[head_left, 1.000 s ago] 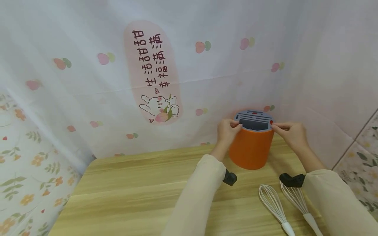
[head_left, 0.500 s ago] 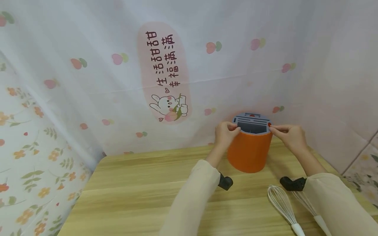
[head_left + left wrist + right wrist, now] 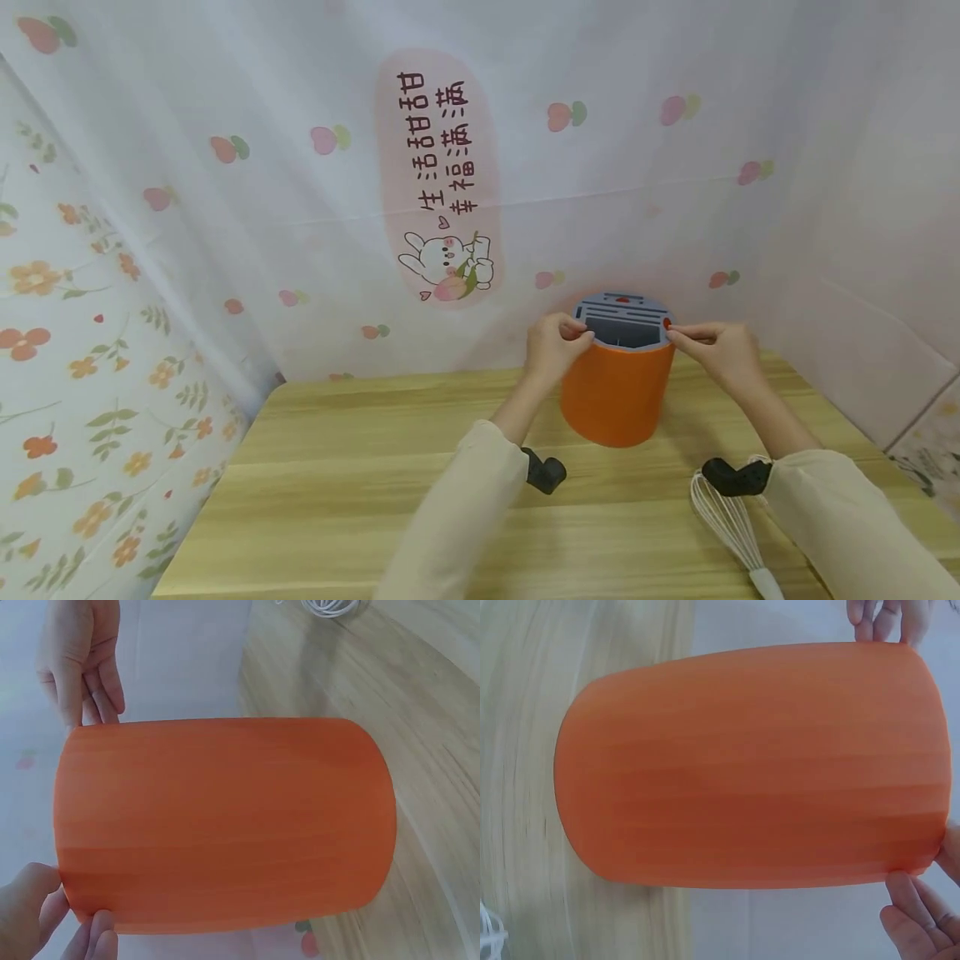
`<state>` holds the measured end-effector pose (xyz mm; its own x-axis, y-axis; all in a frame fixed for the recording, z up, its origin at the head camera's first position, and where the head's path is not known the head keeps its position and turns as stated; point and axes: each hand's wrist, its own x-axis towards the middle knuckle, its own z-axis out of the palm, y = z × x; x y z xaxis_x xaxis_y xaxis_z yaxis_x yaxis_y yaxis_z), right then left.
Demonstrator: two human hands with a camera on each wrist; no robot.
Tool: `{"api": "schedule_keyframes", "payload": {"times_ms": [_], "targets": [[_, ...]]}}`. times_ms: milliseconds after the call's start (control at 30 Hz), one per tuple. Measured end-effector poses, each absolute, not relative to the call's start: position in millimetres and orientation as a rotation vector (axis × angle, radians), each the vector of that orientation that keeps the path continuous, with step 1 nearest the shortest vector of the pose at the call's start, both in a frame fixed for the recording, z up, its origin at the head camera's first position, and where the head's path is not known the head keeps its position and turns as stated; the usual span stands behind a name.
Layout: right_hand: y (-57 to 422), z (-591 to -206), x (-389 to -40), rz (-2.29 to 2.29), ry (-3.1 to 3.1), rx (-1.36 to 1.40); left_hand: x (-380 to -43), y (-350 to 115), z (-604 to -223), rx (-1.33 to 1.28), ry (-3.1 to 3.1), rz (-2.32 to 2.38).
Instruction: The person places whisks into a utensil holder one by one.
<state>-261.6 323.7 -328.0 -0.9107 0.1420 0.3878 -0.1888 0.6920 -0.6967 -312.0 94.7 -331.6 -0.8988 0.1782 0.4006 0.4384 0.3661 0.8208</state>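
An orange, round knife holder [image 3: 617, 396] with a grey slotted top stands at the right back of the table in the head view. My left hand [image 3: 553, 346] pinches its upper rim on the left side, with the thumb over the edge. On the opposite side my right hand [image 3: 720, 350] pinches the rim next to a small red spot. The left wrist view shows the holder's smooth orange wall [image 3: 225, 825] between both hands. In the right wrist view the same wall [image 3: 750, 765] fills the middle. I cannot tell whether its base touches the table.
A white-handled whisk [image 3: 727, 525] lies on the wooden table [image 3: 337, 483] at the front right. A second whisk is mostly hidden under my right sleeve [image 3: 840, 508]. A printed white curtain [image 3: 315, 217] hangs right behind the table.
Both hands and the knife holder have moved left along the table and slightly toward me. The head view has turned a little left. Both hands keep their hold on the rim.
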Motion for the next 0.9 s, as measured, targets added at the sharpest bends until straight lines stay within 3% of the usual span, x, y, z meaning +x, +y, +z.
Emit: {"api": "schedule_keyframes", "payload": {"times_ms": [900], "targets": [[262, -332, -246, 1.222, -2.474, 0.232, -272, 20, -334, -0.567, -2.347, -1.553]]}}
